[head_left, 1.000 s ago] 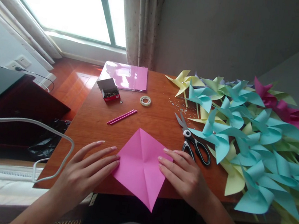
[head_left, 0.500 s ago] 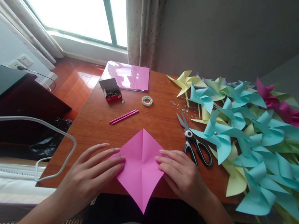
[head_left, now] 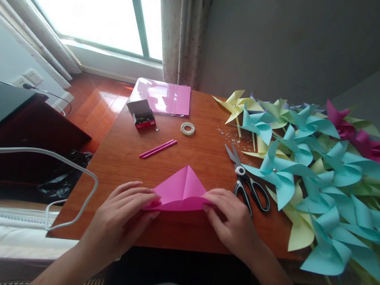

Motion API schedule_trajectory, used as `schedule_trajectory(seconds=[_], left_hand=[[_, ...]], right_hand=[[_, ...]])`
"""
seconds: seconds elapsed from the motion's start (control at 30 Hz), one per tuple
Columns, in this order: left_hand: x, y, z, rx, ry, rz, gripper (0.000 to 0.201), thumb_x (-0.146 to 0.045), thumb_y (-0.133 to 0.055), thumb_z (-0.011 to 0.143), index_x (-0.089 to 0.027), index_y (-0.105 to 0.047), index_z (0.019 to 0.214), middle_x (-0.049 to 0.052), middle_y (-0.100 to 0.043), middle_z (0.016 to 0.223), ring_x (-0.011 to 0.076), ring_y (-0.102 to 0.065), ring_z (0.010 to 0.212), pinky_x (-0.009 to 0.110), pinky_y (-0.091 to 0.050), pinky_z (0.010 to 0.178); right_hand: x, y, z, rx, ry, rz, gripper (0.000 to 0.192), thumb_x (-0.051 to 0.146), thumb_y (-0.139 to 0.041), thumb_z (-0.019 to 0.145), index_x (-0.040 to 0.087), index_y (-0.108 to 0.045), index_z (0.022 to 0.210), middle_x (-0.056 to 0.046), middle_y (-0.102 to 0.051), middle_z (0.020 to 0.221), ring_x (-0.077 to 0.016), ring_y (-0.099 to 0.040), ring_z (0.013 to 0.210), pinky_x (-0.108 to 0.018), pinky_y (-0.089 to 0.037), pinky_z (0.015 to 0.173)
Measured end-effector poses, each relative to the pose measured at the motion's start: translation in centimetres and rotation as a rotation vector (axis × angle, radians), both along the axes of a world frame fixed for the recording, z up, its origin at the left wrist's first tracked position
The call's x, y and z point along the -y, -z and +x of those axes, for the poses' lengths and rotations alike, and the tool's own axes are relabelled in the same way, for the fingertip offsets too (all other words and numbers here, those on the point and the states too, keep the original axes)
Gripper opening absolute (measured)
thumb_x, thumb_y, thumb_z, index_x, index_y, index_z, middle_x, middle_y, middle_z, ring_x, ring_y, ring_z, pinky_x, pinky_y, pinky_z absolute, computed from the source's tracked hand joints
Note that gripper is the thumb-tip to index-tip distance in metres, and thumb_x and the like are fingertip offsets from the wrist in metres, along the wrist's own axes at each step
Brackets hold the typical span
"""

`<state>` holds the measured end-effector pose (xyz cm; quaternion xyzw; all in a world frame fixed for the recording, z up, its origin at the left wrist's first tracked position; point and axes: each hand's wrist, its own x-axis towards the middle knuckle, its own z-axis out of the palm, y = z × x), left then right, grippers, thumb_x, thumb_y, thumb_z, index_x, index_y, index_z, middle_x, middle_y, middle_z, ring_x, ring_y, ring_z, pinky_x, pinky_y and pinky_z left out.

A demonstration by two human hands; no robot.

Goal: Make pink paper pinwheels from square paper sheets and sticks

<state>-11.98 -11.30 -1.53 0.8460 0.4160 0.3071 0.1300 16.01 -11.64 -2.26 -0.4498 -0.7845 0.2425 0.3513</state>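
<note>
A wooden table is spreading beneath the pink paper, which is curving along its near edge. Your left hand is pinching its left corner, your right hand its right, fingers nearly closed. Sticks are lying beyond it, scissors to its right.

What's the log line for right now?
left hand: holding pink paper, left side | right hand: holding right side | pink paper: bent, creased | scissors: blades apart, near right hand | pink sticks: on table
</note>
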Motion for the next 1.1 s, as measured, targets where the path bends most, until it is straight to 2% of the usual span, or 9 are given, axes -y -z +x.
schedule_trajectory(seconds=[0.17,0.3,0.43,0.6,0.9,1.1], left_hand=[[-0.34,-0.2,0.2,0.055,0.027,0.013,0.011,-0.014,-0.065,0.09,-0.022,-0.071,0.092,-0.001,-0.079,0.086,0.0159,-0.074,0.082,0.034,-0.055,0.094],[-0.1,-0.19,0.18,0.06,-0.022,-0.004,0.01,-0.016,-0.064,0.091,-0.022,-0.072,0.091,-0.001,-0.077,0.081,0.015,-0.073,0.078,0.025,-0.058,0.08],[0.18,-0.31,0.57,0.105,-0.065,-0.045,0.01,-0.018,-0.062,0.092,-0.02,-0.072,0.092,0.001,-0.076,0.08,0.0145,-0.072,0.073,0.022,-0.058,0.069],[0.1,-0.22,0.82,0.141,-0.094,-0.091,0.006,-0.019,-0.066,0.09,-0.019,-0.071,0.091,0.002,-0.076,0.081,0.0149,-0.072,0.073,0.021,-0.058,0.067],[-0.13,-0.5,0.64,0.136,-0.123,-0.148,0.013,-0.023,-0.062,0.092,-0.02,-0.073,0.085,0.002,-0.077,0.079,0.0156,-0.074,0.07,0.02,-0.058,0.064],[0.06,0.08,0.57,0.127,-0.13,-0.154,0.008,-0.023,-0.065,0.09,-0.02,-0.072,0.091,0.001,-0.077,0.081,0.0146,-0.073,0.07,0.02,-0.057,0.065]], right_hand=[[-0.2,0.12,0.11,-0.007,-0.032,0.032,0.017,0.013,-0.058,0.096,0.021,-0.071,0.104,-0.007,-0.077,0.095,-0.0214,-0.07,0.092,-0.036,-0.057,0.083],[0.1,0.46,0.62,-0.009,-0.062,0.025,0.017,0.011,-0.06,0.095,0.021,-0.071,0.104,-0.005,-0.078,0.093,-0.0196,-0.072,0.09,-0.035,-0.056,0.084],[0.5,0.6,0.59,-0.035,-0.005,-0.012,0.018,0.012,-0.06,0.095,0.022,-0.07,0.105,-0.005,-0.077,0.093,-0.02,-0.072,0.087,-0.034,-0.057,0.08],[0.4,0.35,0.23,-0.035,0.086,-0.052,0.019,0.016,-0.06,0.094,0.022,-0.069,0.11,-0.007,-0.077,0.096,-0.0218,-0.072,0.086,-0.035,-0.059,0.078],[0.29,0.66,0.46,-0.019,0.078,-0.075,0.015,0.02,-0.062,0.095,0.022,-0.07,0.108,-0.006,-0.078,0.093,-0.0213,-0.073,0.081,-0.033,-0.059,0.074],[0.34,0.34,0.12,-0.014,0.104,-0.109,0.018,0.018,-0.062,0.094,0.022,-0.07,0.11,-0.007,-0.078,0.094,-0.0212,-0.073,0.082,-0.032,-0.06,0.074]])
